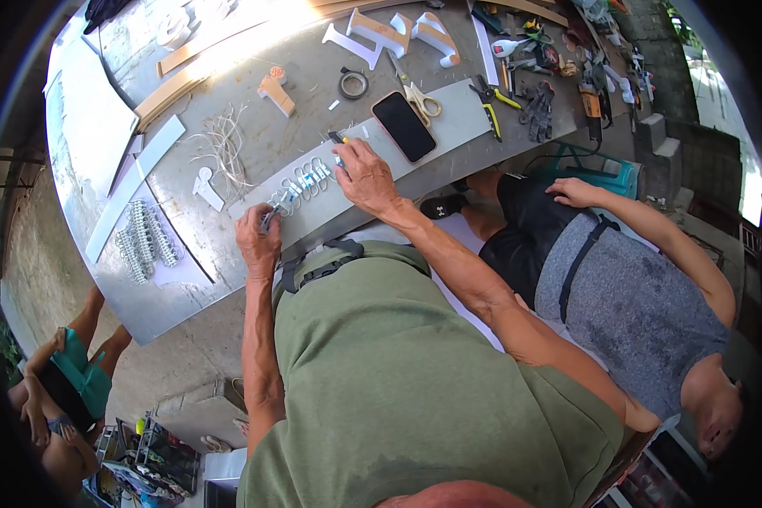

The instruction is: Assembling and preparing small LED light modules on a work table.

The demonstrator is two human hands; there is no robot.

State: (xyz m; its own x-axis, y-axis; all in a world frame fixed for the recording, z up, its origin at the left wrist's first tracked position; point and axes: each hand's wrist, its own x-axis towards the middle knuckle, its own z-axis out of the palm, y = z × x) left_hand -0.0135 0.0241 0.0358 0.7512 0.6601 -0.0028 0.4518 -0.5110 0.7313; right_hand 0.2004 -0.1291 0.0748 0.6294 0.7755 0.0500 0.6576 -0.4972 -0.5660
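A string of small white-and-blue LED modules [305, 182] with looped pale wires stretches between my hands, over a long light-grey board. My left hand [257, 241] is closed on its left end; a small greyish piece shows at the fingertips. My right hand [368, 179] pinches at the other end, where a bit of blue shows between thumb and fingers. A small black-and-yellow tool [338, 137] sticks out just beyond those fingertips; whether I hold it or it lies on the board I cannot tell. A phone [404, 126] with a dark screen lies right of my right hand.
Bundled LED modules [146, 241] and loose pale wires [224, 148] lie left on the metal table [305, 63]. Black tape [353, 83], scissors [421, 100], cut-out letters [381, 35] and pliers [493, 118] lie beyond. Another person [635, 279] sits right; one [68, 372] is lower left.
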